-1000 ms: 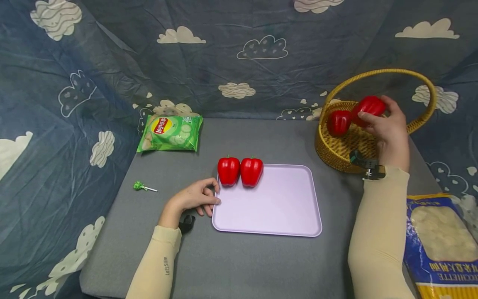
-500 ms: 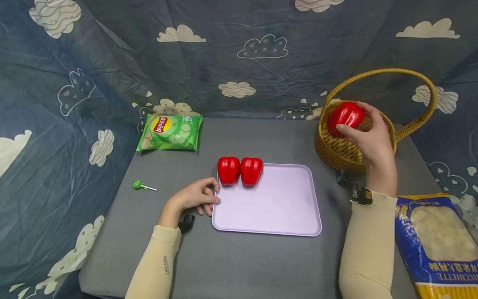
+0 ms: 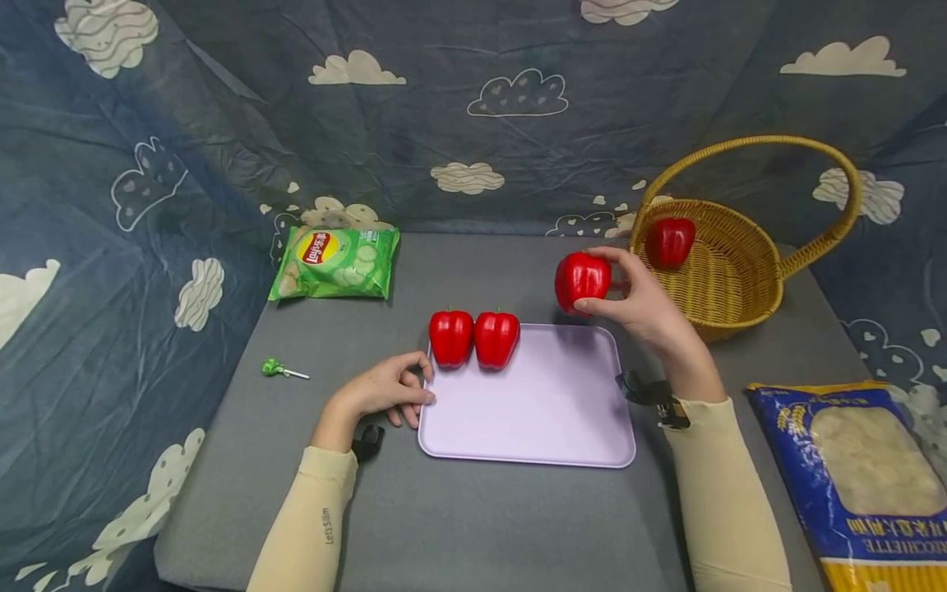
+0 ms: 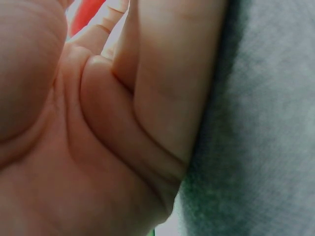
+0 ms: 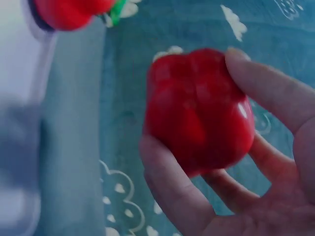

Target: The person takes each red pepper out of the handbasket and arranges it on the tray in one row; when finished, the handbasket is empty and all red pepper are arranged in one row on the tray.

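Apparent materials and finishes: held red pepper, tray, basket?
Held red pepper: maybe plastic or foam, glossy; sharp highlight, very even red, though real isn't ruled out.
Tray: likely molded plastic, low-sheen lilac; smooth, uniform surface, raised rim.
Basket: woven strands, slight sheen; rattan or synthetic, can't tell.

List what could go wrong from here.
1. Slip: the right hand has the glossy red pepper by fingers and thumb, up off the table; it might drop or roll.
2. Bump: the corner pepper and its neighbour sit close together on the tray; a knock could shift both.
3. Shift: the left hand, at the tray's left rim, might nudge it.
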### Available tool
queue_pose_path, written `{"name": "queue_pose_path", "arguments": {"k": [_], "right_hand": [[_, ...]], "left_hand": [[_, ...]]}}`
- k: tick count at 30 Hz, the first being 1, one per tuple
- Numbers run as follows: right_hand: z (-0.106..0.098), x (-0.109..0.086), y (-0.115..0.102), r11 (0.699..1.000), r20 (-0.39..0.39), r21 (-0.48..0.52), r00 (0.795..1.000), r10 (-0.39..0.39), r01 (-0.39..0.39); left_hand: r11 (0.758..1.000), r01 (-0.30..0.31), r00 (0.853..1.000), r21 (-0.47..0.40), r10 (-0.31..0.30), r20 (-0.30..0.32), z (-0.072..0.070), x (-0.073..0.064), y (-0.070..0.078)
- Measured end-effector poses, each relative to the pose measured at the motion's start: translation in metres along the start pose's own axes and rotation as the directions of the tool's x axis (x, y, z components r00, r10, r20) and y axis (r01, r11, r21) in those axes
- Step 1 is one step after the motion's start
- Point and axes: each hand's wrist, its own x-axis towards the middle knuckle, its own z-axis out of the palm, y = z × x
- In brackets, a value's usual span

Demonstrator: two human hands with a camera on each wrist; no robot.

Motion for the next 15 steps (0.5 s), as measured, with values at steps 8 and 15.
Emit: {"name": "queue_pose_path", "arguments": {"k": [8, 15], "right_hand": [[0.031, 0.003, 0.009, 0.993, 0.169, -0.117, 0.986, 0.006, 0.014], [0.046, 0.007, 0.017, 0.984, 0.208, -0.175, 0.978, 0.009, 0.029]], "left_hand": [[1.0, -0.004, 1.0, 0.001, 0.004, 0.001, 0.0, 0.002, -0.002], [1.0, 0.002, 1.0, 0.005, -0.002, 0.0, 0.0, 0.002, -0.002]]}}
